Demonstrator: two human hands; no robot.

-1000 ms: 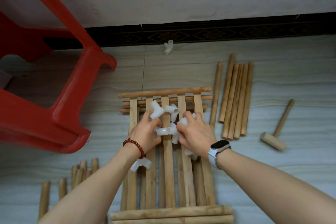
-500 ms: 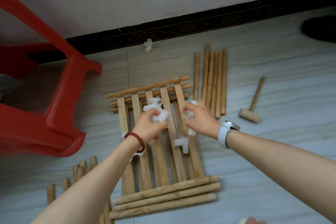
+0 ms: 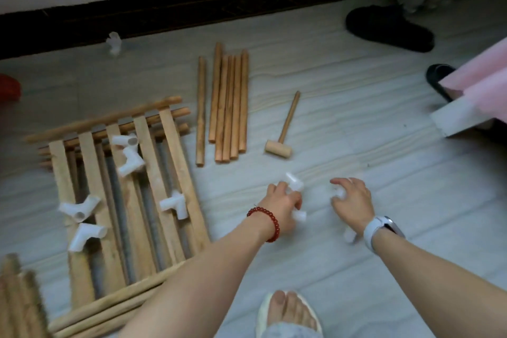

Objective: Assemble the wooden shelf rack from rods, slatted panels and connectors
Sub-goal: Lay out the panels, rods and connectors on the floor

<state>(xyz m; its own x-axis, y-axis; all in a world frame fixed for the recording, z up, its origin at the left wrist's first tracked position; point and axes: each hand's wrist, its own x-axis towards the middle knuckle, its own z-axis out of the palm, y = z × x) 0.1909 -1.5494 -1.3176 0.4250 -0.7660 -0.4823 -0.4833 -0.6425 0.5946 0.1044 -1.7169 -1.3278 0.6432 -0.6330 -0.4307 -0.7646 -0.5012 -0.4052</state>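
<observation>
Holding connectors over the floor

We are gripping white connectors point(image 3: 295, 185) in our left hand point(image 3: 282, 207), and our right hand point(image 3: 354, 204) is curling round a blurred white piece. More connectors are lying on the slatted panels point(image 3: 153, 173), left of the rods point(image 3: 229, 107) and mallet point(image 3: 278, 147).

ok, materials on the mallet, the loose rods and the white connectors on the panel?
Mallet: pale, unfinished-looking wood, head and handle both matte. Loose rods: wood or bamboo, warmer tan with a slight sheen, maybe lightly sealed. White connectors: likely moulded plastic, with smooth tubular sockets and uniform white; blur leaves gloss open. Slatted panel beneath them: light raw-looking wood with visible grain.
</observation>
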